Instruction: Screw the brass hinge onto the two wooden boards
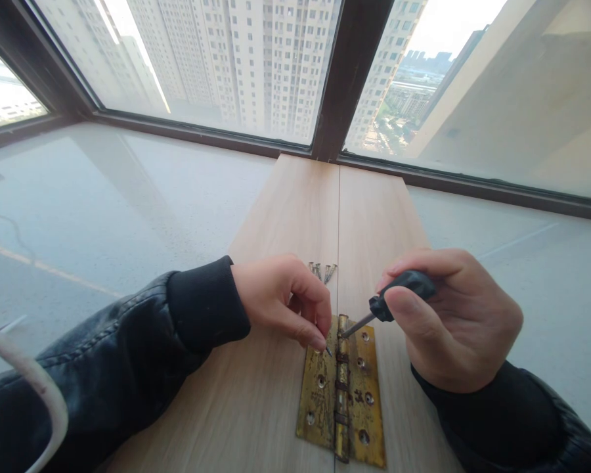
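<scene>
A worn brass-coloured hinge (318, 401) lies opened flat across the seam of two pale wooden boards (305, 210), its barrel along the seam. My right hand (458, 322) is wrapped round the black handle of a screwdriver (406, 292), whose shaft slants down left to the hinge barrel near its top end. Over the upper left leaf, my left hand (295, 305) is closed in a pinch on a screw (329, 353), of which only a small dark tip shows. Several loose screws (320, 269) lie on the left board just beyond the hinge.
The boards rest on a glossy white sill (177, 190) and reach to the dark window frame (325, 105) at the back. A pale curved tube or cable (44, 394) crosses the lower left corner, over my left sleeve (142, 335).
</scene>
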`<action>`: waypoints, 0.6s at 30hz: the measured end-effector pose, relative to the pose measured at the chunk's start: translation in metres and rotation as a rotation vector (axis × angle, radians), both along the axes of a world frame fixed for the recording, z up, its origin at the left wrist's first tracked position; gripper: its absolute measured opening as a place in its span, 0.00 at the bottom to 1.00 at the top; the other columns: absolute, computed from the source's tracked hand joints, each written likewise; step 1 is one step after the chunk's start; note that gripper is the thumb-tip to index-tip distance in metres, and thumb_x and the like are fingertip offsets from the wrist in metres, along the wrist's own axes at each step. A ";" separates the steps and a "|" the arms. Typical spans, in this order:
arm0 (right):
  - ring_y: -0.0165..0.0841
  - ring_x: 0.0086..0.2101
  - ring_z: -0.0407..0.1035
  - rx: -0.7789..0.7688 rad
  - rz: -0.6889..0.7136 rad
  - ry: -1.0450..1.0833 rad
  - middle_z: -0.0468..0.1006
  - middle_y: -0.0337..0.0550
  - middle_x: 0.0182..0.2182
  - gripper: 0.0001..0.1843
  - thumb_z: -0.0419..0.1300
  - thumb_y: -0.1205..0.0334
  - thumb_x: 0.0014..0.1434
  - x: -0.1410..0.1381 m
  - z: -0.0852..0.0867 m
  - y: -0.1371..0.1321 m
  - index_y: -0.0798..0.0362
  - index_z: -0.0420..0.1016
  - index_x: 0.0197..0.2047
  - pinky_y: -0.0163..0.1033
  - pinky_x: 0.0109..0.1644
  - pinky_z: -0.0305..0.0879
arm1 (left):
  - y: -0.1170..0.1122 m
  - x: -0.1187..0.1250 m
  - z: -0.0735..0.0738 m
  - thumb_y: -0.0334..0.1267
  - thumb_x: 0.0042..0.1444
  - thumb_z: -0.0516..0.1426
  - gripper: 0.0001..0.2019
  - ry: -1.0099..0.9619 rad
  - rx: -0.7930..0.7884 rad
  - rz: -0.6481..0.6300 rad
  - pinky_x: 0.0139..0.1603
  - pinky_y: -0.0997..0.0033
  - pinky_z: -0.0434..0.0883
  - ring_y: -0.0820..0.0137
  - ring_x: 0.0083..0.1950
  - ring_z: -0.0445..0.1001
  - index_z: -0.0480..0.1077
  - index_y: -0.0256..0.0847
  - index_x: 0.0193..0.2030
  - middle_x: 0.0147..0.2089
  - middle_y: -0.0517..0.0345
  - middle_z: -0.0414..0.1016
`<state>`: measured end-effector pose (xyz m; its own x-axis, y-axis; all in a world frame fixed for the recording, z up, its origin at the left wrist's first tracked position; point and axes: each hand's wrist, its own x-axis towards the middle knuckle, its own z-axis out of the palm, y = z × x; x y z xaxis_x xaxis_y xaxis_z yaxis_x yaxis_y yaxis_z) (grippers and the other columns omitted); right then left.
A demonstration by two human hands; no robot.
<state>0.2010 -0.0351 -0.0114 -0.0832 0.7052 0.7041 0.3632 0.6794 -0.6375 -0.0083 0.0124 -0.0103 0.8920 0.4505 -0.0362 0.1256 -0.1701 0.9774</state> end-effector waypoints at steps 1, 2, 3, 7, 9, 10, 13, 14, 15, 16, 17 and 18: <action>0.29 0.25 0.66 -0.001 0.000 -0.004 0.73 0.38 0.28 0.07 0.66 0.62 0.57 0.000 0.000 0.000 0.53 0.73 0.38 0.38 0.25 0.61 | 0.000 0.000 0.000 0.35 0.51 0.65 0.06 0.003 0.017 -0.003 0.24 0.82 0.65 0.79 0.23 0.70 0.77 0.34 0.31 0.25 0.55 0.77; 0.29 0.26 0.66 -0.002 0.001 -0.008 0.73 0.38 0.28 0.07 0.66 0.62 0.57 0.000 0.001 0.000 0.53 0.73 0.38 0.38 0.25 0.62 | 0.000 0.000 0.001 0.36 0.51 0.65 0.06 0.007 0.034 -0.009 0.23 0.83 0.65 0.79 0.22 0.69 0.77 0.34 0.31 0.24 0.56 0.77; 0.28 0.25 0.66 -0.001 0.002 -0.010 0.73 0.38 0.28 0.07 0.66 0.63 0.57 0.000 0.001 0.000 0.53 0.73 0.38 0.38 0.25 0.62 | 0.000 0.001 0.001 0.36 0.51 0.65 0.06 0.013 0.049 -0.015 0.23 0.83 0.64 0.80 0.22 0.69 0.77 0.34 0.31 0.24 0.56 0.77; 0.28 0.26 0.66 -0.003 0.010 -0.017 0.73 0.38 0.28 0.07 0.66 0.63 0.57 -0.001 0.001 0.000 0.54 0.73 0.39 0.37 0.25 0.62 | 0.000 0.002 0.001 0.36 0.52 0.64 0.06 0.027 0.064 -0.041 0.23 0.82 0.65 0.79 0.22 0.69 0.76 0.33 0.32 0.24 0.56 0.77; 0.28 0.25 0.66 -0.005 0.015 -0.018 0.73 0.38 0.28 0.07 0.66 0.63 0.57 -0.001 0.001 0.001 0.54 0.73 0.39 0.37 0.25 0.62 | 0.000 0.002 0.001 0.36 0.52 0.64 0.07 0.027 0.048 -0.055 0.24 0.82 0.66 0.78 0.23 0.70 0.76 0.33 0.32 0.25 0.55 0.77; 0.28 0.25 0.66 -0.006 0.015 -0.019 0.73 0.38 0.28 0.07 0.65 0.63 0.57 -0.001 0.001 0.001 0.54 0.73 0.39 0.37 0.25 0.62 | -0.001 0.003 0.001 0.36 0.53 0.64 0.07 0.025 0.036 -0.059 0.24 0.81 0.67 0.78 0.23 0.71 0.76 0.33 0.33 0.25 0.54 0.77; 0.28 0.26 0.66 -0.001 0.016 -0.019 0.73 0.38 0.28 0.07 0.65 0.63 0.57 -0.001 0.001 0.001 0.54 0.73 0.39 0.37 0.25 0.62 | -0.001 0.003 0.001 0.36 0.53 0.63 0.06 0.021 0.019 -0.053 0.25 0.81 0.67 0.77 0.24 0.72 0.76 0.33 0.33 0.25 0.54 0.77; 0.28 0.26 0.66 -0.001 0.016 -0.019 0.73 0.38 0.28 0.07 0.65 0.63 0.57 -0.001 0.001 0.001 0.54 0.73 0.39 0.37 0.25 0.62 | -0.002 0.003 0.001 0.36 0.53 0.64 0.06 0.022 0.019 -0.048 0.25 0.81 0.67 0.77 0.24 0.71 0.76 0.33 0.33 0.25 0.54 0.77; 0.28 0.26 0.66 -0.004 0.016 -0.020 0.73 0.38 0.28 0.07 0.65 0.64 0.57 -0.001 0.001 0.001 0.54 0.73 0.39 0.37 0.25 0.62 | -0.002 0.003 0.000 0.36 0.53 0.64 0.07 0.023 0.020 -0.042 0.24 0.81 0.66 0.78 0.23 0.71 0.76 0.33 0.33 0.25 0.54 0.77; 0.28 0.25 0.66 -0.005 0.016 -0.021 0.73 0.38 0.28 0.07 0.65 0.63 0.57 -0.001 0.002 0.001 0.54 0.73 0.39 0.37 0.25 0.62 | -0.002 0.003 0.000 0.36 0.53 0.64 0.07 0.023 0.019 -0.036 0.24 0.82 0.66 0.78 0.23 0.70 0.76 0.32 0.33 0.25 0.54 0.77; 0.28 0.25 0.66 -0.008 0.016 -0.023 0.73 0.38 0.28 0.07 0.65 0.63 0.57 -0.001 0.002 0.001 0.54 0.73 0.39 0.37 0.25 0.62 | -0.003 0.003 0.000 0.36 0.53 0.64 0.07 0.023 0.020 -0.032 0.24 0.82 0.66 0.78 0.23 0.70 0.76 0.32 0.33 0.25 0.55 0.76; 0.28 0.26 0.66 -0.010 0.015 -0.024 0.73 0.38 0.28 0.07 0.65 0.63 0.58 0.000 0.002 0.001 0.54 0.73 0.39 0.37 0.25 0.62 | -0.003 0.004 0.000 0.36 0.53 0.64 0.07 0.020 0.028 -0.030 0.24 0.82 0.66 0.79 0.23 0.69 0.76 0.32 0.33 0.25 0.55 0.76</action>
